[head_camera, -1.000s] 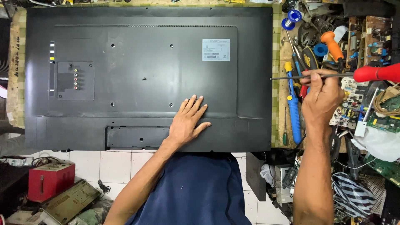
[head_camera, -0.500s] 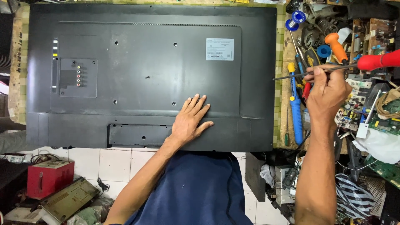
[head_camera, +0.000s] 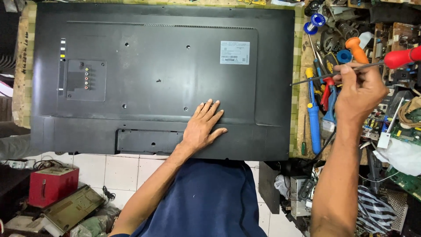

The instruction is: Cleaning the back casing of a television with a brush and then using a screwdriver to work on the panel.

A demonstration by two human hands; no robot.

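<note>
black plastic television back (head_camera: 162, 79) lies face down, cover on, left hand (head_camera: 202, 127) flat and open on it, right hand (head_camera: 357, 94) gripping a red-handled screwdriver (head_camera: 351, 70) beside it.

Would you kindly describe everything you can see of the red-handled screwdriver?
The screwdriver has a thick red handle, plastic by its look, at the right edge of the view, and a long, thin, dark metal shaft. It lies almost level, tip lowest, pointing left toward the right edge of the TV; whether the tip touches it cannot be told. The right hand pinches the shaft partway along, fingertips on the metal, not on the handle. It is held above the cluttered tools on the bench.
</note>
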